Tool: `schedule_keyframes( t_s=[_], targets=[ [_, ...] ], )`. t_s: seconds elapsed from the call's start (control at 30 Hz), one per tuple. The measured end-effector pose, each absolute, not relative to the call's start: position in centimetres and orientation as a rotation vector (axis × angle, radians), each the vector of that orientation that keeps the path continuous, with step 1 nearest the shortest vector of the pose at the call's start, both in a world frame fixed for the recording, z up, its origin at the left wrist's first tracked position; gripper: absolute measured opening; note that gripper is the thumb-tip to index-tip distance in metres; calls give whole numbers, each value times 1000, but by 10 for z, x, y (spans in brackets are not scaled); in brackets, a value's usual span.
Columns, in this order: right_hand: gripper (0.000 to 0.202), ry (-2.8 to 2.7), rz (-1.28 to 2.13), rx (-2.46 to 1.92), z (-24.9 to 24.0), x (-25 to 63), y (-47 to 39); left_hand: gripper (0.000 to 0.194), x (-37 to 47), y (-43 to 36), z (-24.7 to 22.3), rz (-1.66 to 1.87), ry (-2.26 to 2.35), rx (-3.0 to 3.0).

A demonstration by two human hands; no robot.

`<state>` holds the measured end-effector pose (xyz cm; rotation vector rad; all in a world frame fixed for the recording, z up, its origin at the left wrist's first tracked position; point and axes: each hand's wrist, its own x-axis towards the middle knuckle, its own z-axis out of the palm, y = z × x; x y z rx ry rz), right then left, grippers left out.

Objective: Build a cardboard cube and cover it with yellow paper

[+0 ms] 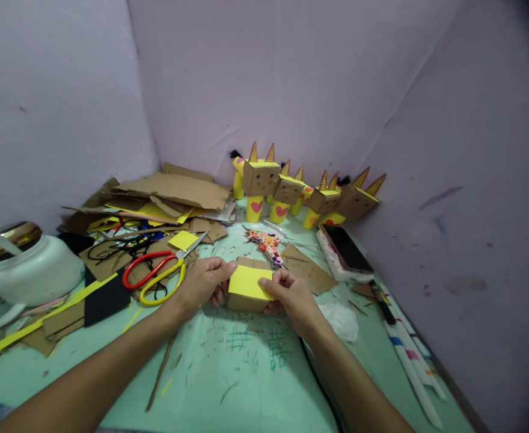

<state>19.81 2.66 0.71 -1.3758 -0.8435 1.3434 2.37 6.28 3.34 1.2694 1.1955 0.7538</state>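
In the head view, our left grip (207,280) and right grip (294,296) pinch a cardboard box (249,302) over the worktop (237,391), yellow paper (247,280) topping it, its front bare, four horned figures (261,178) behind seemingly finished.

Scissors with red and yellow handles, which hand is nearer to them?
Left. The left hand is just right of the scissors; the right hand is farther, at the right edge of the cardboard box.
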Motion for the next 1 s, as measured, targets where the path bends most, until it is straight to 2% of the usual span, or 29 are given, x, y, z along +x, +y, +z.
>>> schedule_keyframes(
  t_s=[0.37, 1.0],
  targets=[
    [47, -885, 1343, -1338, 4, 201, 28, 32, 29, 57, 35, 730, 1260, 1359],
    [42, -822, 1424, -1315, 3, 199, 27, 40, 28, 57, 30, 664, 1213, 1260]
  ],
)
